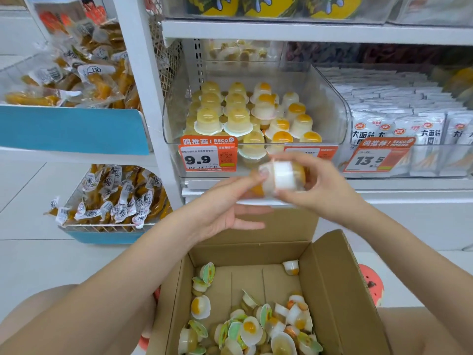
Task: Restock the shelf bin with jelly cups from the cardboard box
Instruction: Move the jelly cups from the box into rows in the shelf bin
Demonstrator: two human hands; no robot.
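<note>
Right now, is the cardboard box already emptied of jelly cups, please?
No, many jelly cups still lie loose on the floor of the open cardboard box, mostly toward its near end.

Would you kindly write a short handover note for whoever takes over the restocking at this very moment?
Hands: the right hand grips a few jelly cups in front of the shelf bin, below its front edge. The left hand touches the same cups with its upper fingers; its lower fingers are straight.
Things: the bin holds upright cups in rows, stacked in layers, fullest on its left side. The cardboard box sits open below the hands, with loose cups across its floor.
Done: much of the bin is stocked.
Left: place the held cups in the bin, likely on its lower right side, then move the remaining cups from the box.
</note>
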